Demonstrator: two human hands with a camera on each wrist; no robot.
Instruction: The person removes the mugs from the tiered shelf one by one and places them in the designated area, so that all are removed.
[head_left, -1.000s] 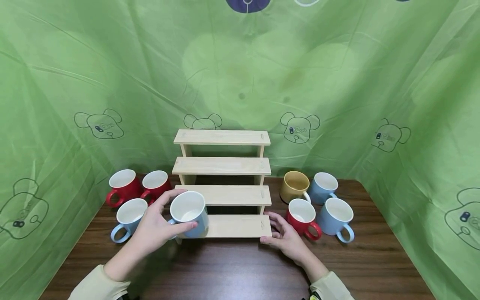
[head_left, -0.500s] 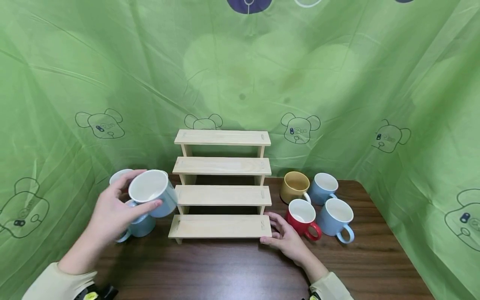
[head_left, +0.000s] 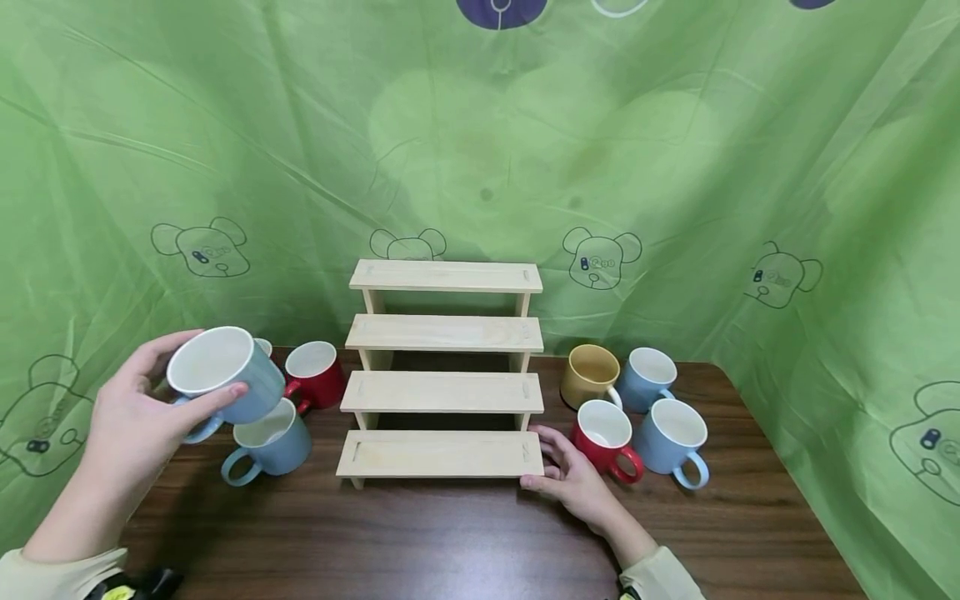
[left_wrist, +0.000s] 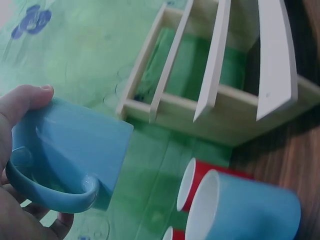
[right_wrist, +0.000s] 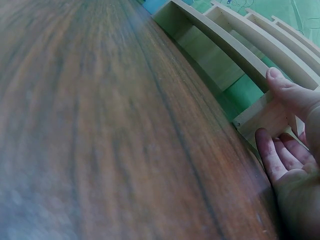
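My left hand [head_left: 138, 421] holds a light blue mug [head_left: 257, 390] in the air at the left, thumb and fingers around its body. The left wrist view shows the handle of this blue mug [left_wrist: 75, 145] on the palm side. A four-step wooden display shelf [head_left: 442, 454] stands mid-table with bare steps. At the right end of its lowest step, my right hand [head_left: 576, 477] grips the board, thumb on the front edge. In the right wrist view, the fingers [right_wrist: 272, 152] lie against the shelf's side support. Another blue mug [head_left: 281, 446] stands below the held one.
A red mug [head_left: 324, 385] stands left of the shelf; another mug there is mostly hidden, only its rim showing. To the right stand a yellow mug [head_left: 588, 382], a red mug [head_left: 597, 446] and two blue mugs. A green printed cloth [head_left: 480, 150] surrounds the wooden table [head_left: 450, 542].
My left hand has carried the blue mug leftward from in front of the lowest step to above the left-hand mugs. The right hand has stayed at the shelf's end.
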